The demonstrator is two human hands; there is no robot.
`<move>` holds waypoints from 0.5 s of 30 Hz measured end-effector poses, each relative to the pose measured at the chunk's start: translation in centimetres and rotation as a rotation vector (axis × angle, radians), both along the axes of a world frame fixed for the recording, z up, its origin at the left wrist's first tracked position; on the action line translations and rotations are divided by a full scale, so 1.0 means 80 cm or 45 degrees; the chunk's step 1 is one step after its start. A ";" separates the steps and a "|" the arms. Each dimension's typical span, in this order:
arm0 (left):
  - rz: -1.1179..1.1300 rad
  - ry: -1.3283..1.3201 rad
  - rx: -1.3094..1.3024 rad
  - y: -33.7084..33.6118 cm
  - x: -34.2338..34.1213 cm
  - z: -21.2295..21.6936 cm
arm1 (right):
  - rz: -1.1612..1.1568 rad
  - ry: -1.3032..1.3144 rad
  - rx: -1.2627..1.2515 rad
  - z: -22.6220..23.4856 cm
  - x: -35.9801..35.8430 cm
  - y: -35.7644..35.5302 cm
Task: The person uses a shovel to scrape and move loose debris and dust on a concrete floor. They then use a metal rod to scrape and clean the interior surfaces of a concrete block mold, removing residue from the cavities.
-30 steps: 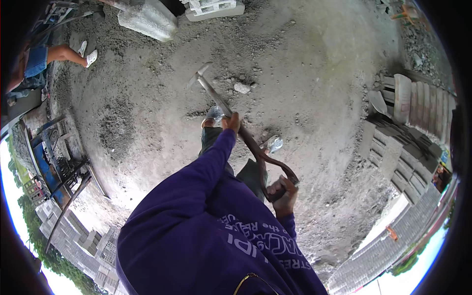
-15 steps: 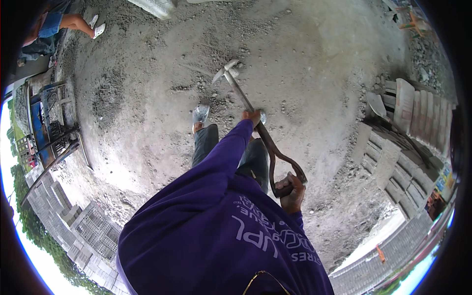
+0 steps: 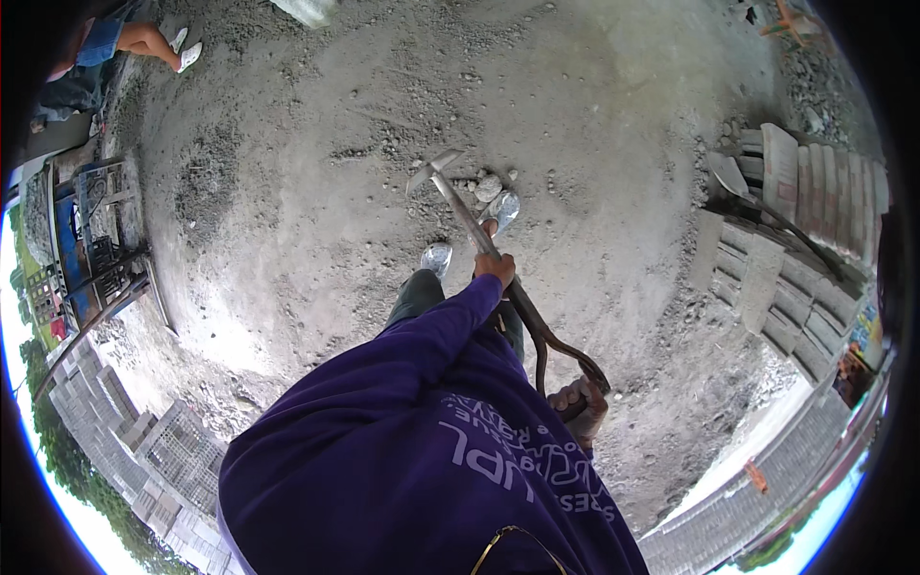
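Note:
A worn shovel (image 3: pixel 460 209) slants across in front of me, its pale metal blade (image 3: pixel 433 172) low over the gritty ground and seen nearly edge-on. My left hand (image 3: pixel 496 269) is wrapped round the middle of the shaft. Close to my body on the right, my right hand (image 3: pixel 582 410) grips the split handle at the top end. Beside the blade lies a small cluster of grey stones (image 3: pixel 488 187), right by the toe of my forward shoe (image 3: pixel 502 206).
Stacked concrete slabs (image 3: pixel 752 278) stand at the right, with another shovel (image 3: pixel 730 174) leaning there. Hollow blocks (image 3: pixel 182 450) are piled at the lower left, below a blue-and-rusty metal frame (image 3: pixel 72 235). A person's legs (image 3: pixel 144 40) show at the far upper left.
I have stepped forward, one shoe now beside the stones. The shovel has moved along with me, still in both hands, and more stones show beside its blade.

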State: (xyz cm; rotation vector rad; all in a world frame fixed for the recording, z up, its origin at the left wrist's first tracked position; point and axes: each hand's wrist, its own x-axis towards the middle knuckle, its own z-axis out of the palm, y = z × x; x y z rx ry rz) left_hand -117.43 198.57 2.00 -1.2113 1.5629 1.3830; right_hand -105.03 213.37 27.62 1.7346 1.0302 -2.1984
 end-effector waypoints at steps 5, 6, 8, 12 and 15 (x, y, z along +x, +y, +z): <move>0.161 0.070 -0.067 -0.134 -0.027 -0.066 | 0.109 0.000 -0.229 -0.058 -0.013 -0.107; 0.177 0.063 0.058 -0.128 -0.034 -0.053 | 0.161 0.054 -0.141 -0.050 -0.018 -0.115; 0.177 0.060 0.190 -0.117 -0.023 -0.041 | 0.235 0.129 -0.027 -0.040 0.001 -0.119; 0.007 0.099 0.243 -0.022 0.046 -0.042 | 0.093 0.163 0.143 -0.008 0.073 -0.082; -0.428 0.333 0.103 0.007 0.083 -0.091 | 0.050 0.273 0.199 -0.006 0.125 -0.062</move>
